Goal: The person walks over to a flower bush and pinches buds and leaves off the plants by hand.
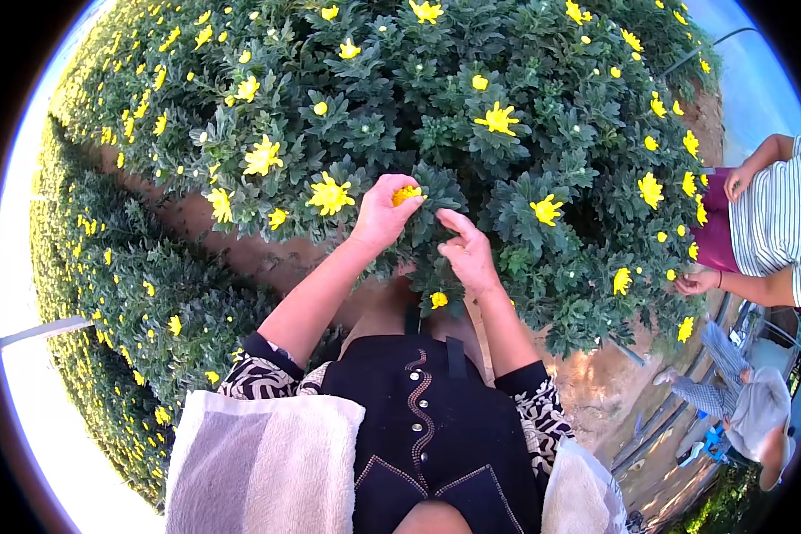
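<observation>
My left hand [385, 212] has its fingers closed round a yellow flower [406, 195] at the front edge of the leafy plants. Just to its right is my right hand [468, 252], thumb and fingers apart, holding nothing that shows, its fingertips close to the green leaves [436, 198]. Another open yellow bloom [330, 194] stands left of my left hand, and one more [546, 210] is to the right of my right hand. The stem under the held flower is hidden.
Dense flowering plants [374, 98] fill the upper view, with another row [187, 329] at left beyond a soil path [231, 245]. At right, a person in a striped shirt [774, 214] stands by the plants; another in grey [761, 405] is lower right.
</observation>
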The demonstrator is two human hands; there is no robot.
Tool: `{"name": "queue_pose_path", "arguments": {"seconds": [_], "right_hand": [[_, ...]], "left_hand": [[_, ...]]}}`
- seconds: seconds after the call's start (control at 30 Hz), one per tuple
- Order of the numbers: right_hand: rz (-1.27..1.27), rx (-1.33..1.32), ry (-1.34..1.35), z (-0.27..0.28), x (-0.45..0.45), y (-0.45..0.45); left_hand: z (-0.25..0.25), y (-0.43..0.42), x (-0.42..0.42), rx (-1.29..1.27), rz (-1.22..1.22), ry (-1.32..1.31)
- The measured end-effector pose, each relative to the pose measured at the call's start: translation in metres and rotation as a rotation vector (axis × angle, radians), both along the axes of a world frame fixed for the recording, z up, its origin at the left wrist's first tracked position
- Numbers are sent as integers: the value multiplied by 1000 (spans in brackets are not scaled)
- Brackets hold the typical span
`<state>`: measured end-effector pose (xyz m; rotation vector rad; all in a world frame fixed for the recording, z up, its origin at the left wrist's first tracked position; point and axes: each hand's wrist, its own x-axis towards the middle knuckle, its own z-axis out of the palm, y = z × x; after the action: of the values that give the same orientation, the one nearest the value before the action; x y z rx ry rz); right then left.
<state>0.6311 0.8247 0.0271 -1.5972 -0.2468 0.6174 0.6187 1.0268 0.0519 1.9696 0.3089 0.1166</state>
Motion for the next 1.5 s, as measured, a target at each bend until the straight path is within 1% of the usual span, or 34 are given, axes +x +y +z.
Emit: {"name": "queue_pose_path", "arguments": {"seconds": [0.07,0.1,0.13,0.17,0.2,0.27,0.33,0.4,0.43,0.53,0.57,0.6,0.63,0.67,0.7,0.73,0.77,0.8,0.83,0.87,0.93,1.0,1.07,1.13,1.2,1.23,1.27,1.33,1.37,1.4,1.47,1.5], "right_hand": [[-94,-78,30,-5,3,-22],[-114,-63,49,-9,3,-32],[-110,-44,79,-11,2,-43],[-87,-12,95,-14,1,-52],[-60,21,113,-16,-2,-58],[0,-47,115,-4,-11,-61],[9,-65,97,6,-24,-58],[32,-88,107,16,-38,-51],[25,-54,109,21,-43,-43],[24,10,109,45,-43,1],[27,77,92,51,-36,23],[60,77,10,63,-23,47],[37,126,-63,68,-9,74],[24,91,-155,71,11,100],[-48,88,-210,72,30,130],[-95,23,-263,64,54,156],[-218,-73,-281,59,76,185],[-324,-103,-362,44,98,213],[-456,-252,-431,35,116,240],[-494,-462,-439,39,132,261],[-651,-714,-500,42,155,304],[-709,-796,-514,38,180,329],[-676,-854,-482,30,196,340],[-694,-769,-302,18,206,343],[-708,-696,-446,5,207,339],[-669,-676,-437,8,203,338],[-656,-562,-360,10,197,336],[-625,-339,-257,-1,188,332],[-610,-60,-57,-13,186,332],[-580,41,39,-13,181,329],[-526,49,172,-3,171,323],[-479,20,193,-4,170,320]], "left_hand": [[-9,-7,-5,-85,-32,-31],[4,-10,-9,-12,-84,-49],[4,-17,-13,-223,-14,-27],[5,-20,-21,-246,18,-13],[17,-21,-30,-266,53,0],[32,-15,-52,-191,59,-47],[44,2,-79,-203,43,-10],[56,27,-103,-83,69,36],[58,40,-107,-81,65,25],[62,79,-111,-405,298,71],[60,91,-102,-345,269,6],[58,102,-90,-357,247,-37],[62,110,-77,-371,223,-65],[68,117,-65,-388,199,-93],[71,124,-55,-431,184,-95],[76,132,-49,-464,161,-95],[80,140,-46,-485,133,-100],[86,151,-45,-499,99,-99],[91,163,-48,-529,57,-98],[91,174,-49,-568,43,-64],[94,197,-50,-590,19,-34],[101,219,-41,-587,9,-1],[107,239,-30,-602,-62,-50],[108,256,-12,-606,-113,-46],[103,264,14,-585,-113,-27],[99,266,29,-559,-116,-38],[92,268,47,-517,-141,-50],[78,265,84,-249,-111,-155],[74,264,101,-31,-137,-145],[73,263,116,186,-160,-135],[67,259,137,582,-280,-87],[62,256,145,632,-362,-1]]}}
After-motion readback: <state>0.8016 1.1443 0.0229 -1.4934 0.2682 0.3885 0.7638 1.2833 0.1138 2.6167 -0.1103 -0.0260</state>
